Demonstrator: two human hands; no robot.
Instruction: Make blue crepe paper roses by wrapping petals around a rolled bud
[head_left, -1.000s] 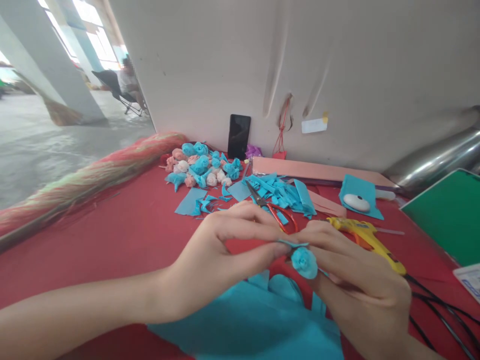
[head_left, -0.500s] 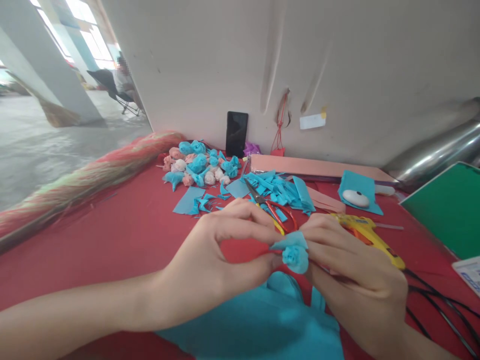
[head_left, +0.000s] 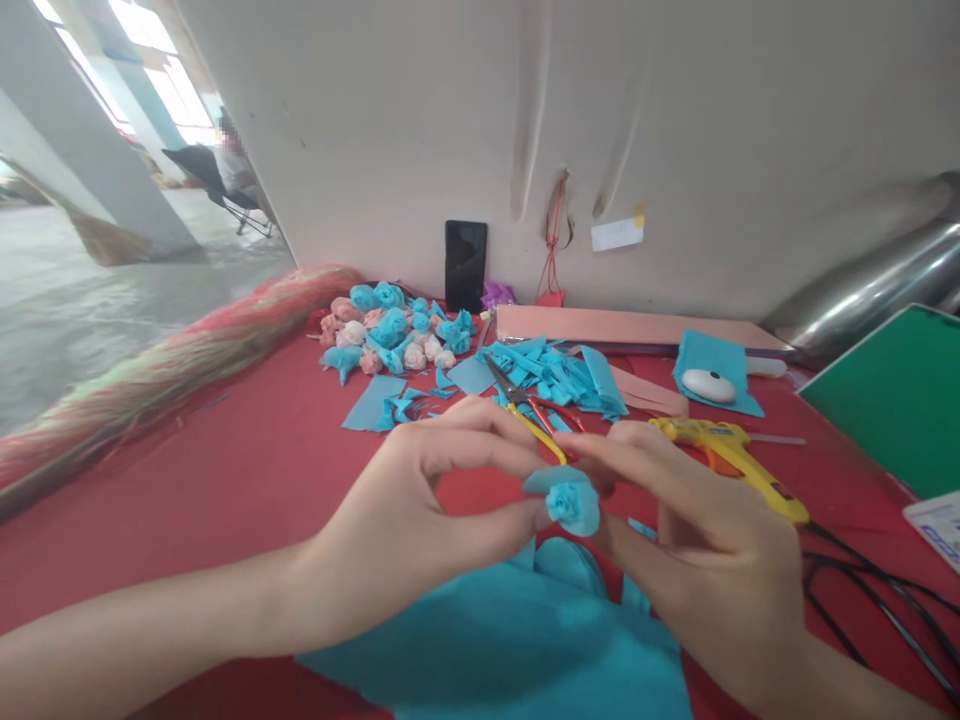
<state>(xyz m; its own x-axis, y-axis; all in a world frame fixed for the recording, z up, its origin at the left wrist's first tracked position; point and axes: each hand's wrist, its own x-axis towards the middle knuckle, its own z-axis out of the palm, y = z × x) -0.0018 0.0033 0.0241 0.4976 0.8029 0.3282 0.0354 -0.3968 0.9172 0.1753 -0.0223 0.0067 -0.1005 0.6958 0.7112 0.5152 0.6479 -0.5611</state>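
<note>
Blue rose [head_left: 568,504] facing the viewer, long axis foreshortened, above the counter [head_left: 255,480].
Left hand [head_left: 409,530] pinches this single rose; right hand [head_left: 716,570] sits beside it, its grip unclear; one glue gun [head_left: 742,468], one phone [head_left: 465,265] beyond.

A person's two bare hands meet over a red-covered counter [head_left: 225,520]. The left hand [head_left: 405,520] pinches a small blue paper flower [head_left: 566,505] between thumb and fingers; the right hand [head_left: 697,560] is just beside it, fingers bent. Large blue sheets [head_left: 517,640] lie below, at the near edge. Toward the far left corner sits a pile of blue, pink and white paper flowers [head_left: 394,330]. A dark phone [head_left: 465,265] stands upright at the far edge. Scissors [head_left: 512,392] rest by blue scraps [head_left: 551,370]; nearer the right edge lies a yellow glue gun [head_left: 731,458].
</note>
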